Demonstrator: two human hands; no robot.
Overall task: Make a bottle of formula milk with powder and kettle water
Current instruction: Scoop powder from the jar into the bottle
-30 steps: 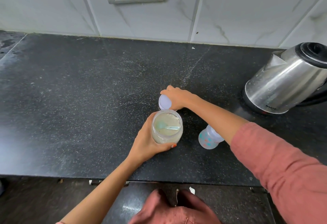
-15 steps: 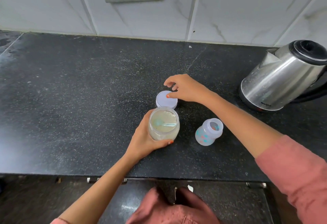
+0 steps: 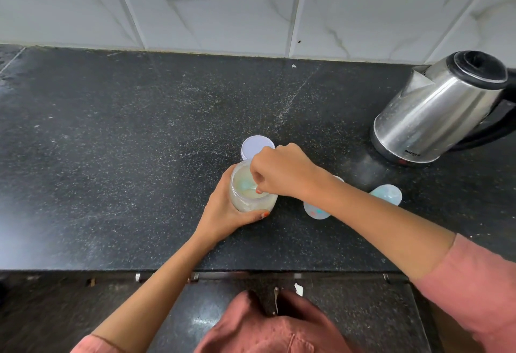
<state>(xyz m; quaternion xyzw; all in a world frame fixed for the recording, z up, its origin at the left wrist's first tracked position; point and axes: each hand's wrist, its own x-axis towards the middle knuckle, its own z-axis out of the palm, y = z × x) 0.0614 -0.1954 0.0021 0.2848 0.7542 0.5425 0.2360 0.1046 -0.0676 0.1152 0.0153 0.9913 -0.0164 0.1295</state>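
Starting at the left, we see the left hand (image 3: 223, 213) wrapped around the powder jar (image 3: 251, 188), which stands open on the black speckled desk (image 3: 111, 157) near its front edge. Its fingers (image 3: 258, 216) curl round the near side of the jar and clamp on its clear wall, the thumb on the far left side. The jar holds pale formula powder, and a light blue scoop (image 3: 247, 185) lies in it.

Just behind the jar, flat on the desk, we find its white lid (image 3: 255, 144), partly hidden by the right hand (image 3: 282, 169). That hand hangs over the jar's mouth with its fingers (image 3: 258, 175) bunched together and dipped inside, pinching the scoop's handle at the right rim; the grip itself is small and partly hidden by the knuckles.

To the right of the jar, under the right forearm, stands the baby bottle (image 3: 315, 210), clear with coloured spots, only its lower part showing. Further right a pale blue bottle cap (image 3: 386, 193) rests on the desk, just beside the forearm. At the far right the steel kettle (image 3: 435, 112) sits on its base, well apart from the jar, with its spout turned toward the tiled wall (image 3: 335, 12).
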